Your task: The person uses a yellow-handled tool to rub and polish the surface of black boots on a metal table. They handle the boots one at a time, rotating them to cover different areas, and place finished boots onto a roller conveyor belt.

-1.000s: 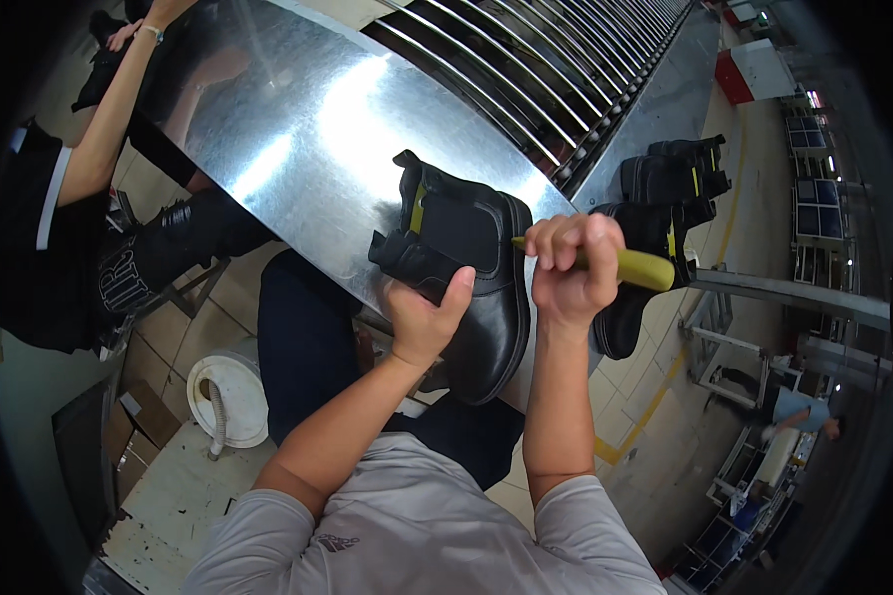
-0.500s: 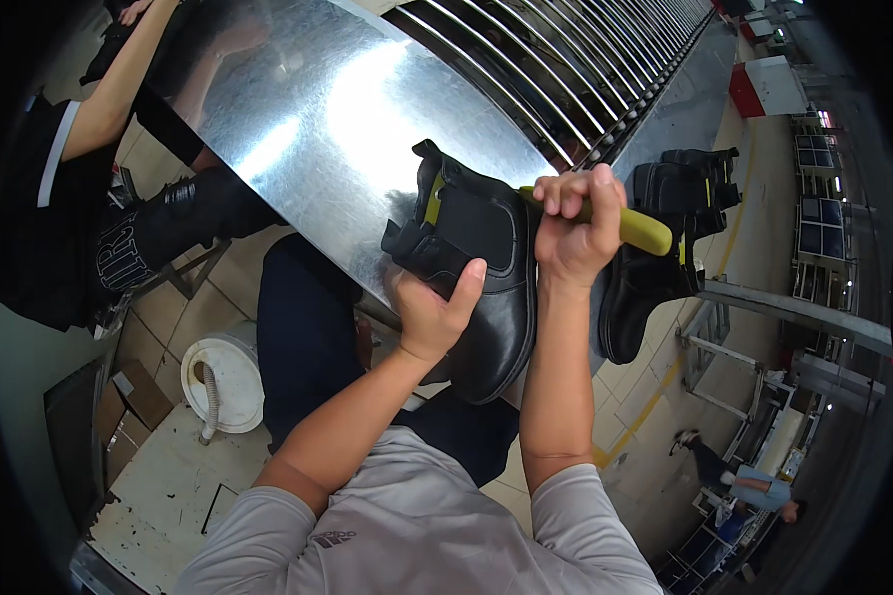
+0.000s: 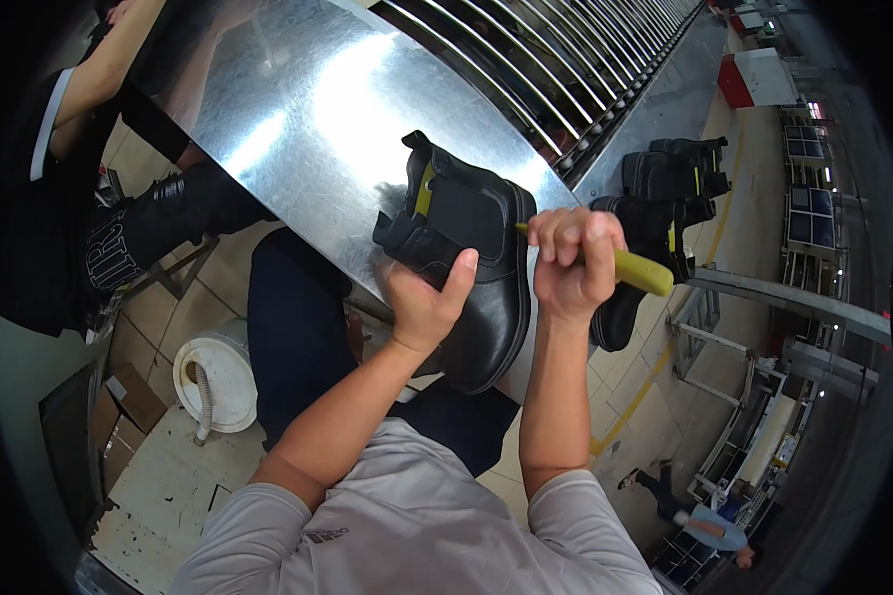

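A black ankle boot (image 3: 486,268) with an elastic side panel and a yellow pull tab lies on its side at the near edge of a shiny metal table (image 3: 308,129). My left hand (image 3: 425,302) grips it at the ankle, thumb over the upper. My right hand (image 3: 566,263) is closed around a tool with a yellow handle (image 3: 643,271); its front end touches the boot near the sole edge and is hidden by my fingers.
Further black boots (image 3: 665,198) stand to the right by a roller conveyor (image 3: 556,59). A person in black (image 3: 89,178) sits at the left with an arm on the table. A white bucket (image 3: 213,382) stands on the tiled floor below.
The boot and both hands stay together with little relative movement; my head has shifted slightly, so everything sits a bit lower and to the right in the view.
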Demonstrator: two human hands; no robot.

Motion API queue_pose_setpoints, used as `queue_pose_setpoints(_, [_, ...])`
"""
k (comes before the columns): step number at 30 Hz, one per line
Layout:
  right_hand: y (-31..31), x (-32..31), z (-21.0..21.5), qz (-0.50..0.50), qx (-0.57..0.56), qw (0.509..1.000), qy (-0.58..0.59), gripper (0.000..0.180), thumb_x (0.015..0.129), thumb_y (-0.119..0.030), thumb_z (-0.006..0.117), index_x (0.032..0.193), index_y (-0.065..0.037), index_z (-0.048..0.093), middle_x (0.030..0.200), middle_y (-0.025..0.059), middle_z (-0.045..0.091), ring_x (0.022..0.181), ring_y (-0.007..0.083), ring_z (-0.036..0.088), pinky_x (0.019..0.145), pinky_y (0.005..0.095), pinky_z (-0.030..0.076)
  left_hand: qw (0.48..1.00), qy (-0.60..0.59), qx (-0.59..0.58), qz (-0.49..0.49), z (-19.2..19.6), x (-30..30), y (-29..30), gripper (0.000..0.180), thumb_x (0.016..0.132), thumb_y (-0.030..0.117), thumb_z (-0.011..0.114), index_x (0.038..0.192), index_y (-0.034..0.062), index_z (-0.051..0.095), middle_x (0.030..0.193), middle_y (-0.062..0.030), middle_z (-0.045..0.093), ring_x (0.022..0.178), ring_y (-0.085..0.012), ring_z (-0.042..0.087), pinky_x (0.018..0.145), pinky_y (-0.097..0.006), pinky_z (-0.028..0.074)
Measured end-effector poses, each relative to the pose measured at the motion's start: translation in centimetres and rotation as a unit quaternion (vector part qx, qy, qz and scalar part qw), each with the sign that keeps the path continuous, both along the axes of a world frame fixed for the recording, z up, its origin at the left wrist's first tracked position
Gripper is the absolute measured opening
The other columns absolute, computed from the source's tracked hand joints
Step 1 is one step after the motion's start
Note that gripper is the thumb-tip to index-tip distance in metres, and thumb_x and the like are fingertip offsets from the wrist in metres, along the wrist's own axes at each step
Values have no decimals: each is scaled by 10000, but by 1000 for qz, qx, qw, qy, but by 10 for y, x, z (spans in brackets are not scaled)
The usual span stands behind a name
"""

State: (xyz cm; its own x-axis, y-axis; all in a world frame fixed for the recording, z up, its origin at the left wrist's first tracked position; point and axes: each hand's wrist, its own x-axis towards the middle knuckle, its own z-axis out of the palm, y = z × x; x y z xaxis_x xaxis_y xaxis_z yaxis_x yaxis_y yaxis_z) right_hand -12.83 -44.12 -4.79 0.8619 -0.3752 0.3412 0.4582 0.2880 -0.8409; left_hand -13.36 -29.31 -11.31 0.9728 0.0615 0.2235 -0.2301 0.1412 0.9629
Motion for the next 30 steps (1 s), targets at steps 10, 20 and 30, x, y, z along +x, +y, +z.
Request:
queue_pose_setpoints(10, [16, -75, 28, -39, 56, 993, 101, 304, 1078, -242, 525, 834, -61, 536, 611, 24, 441, 566, 175, 487, 638, 385, 484, 994, 96, -51, -19, 12, -6, 4, 352, 859, 218, 772, 1052, -66, 690, 965, -132, 735, 853, -246, 710, 787, -373, 561])
queue_pose_setpoints(20, [40, -81, 39, -208, -11, 956, 208, 426, 1058, -296, 561, 1359, -37, 407, 701, 54, 447, 449, 143, 466, 402, 331, 498, 987, 151, -43, -43, 23, -8, 6, 327, 884, 218, 759, 1045, -61, 705, 966, -137, 746, 859, -250, 717, 790, -381, 561])
queue_pose_setpoints(30, [13, 39, 20, -232, -56, 942, 235, 279, 1003, -250, 642, 1094, -35, 489, 640, 0, 452, 388, 80, 408, 337, 250, 352, 996, 79, -47, -3, 7, -8, 0, 397, 865, 222, 770, 1122, -61, 667, 1020, -156, 717, 939, -278, 697, 863, -411, 546])
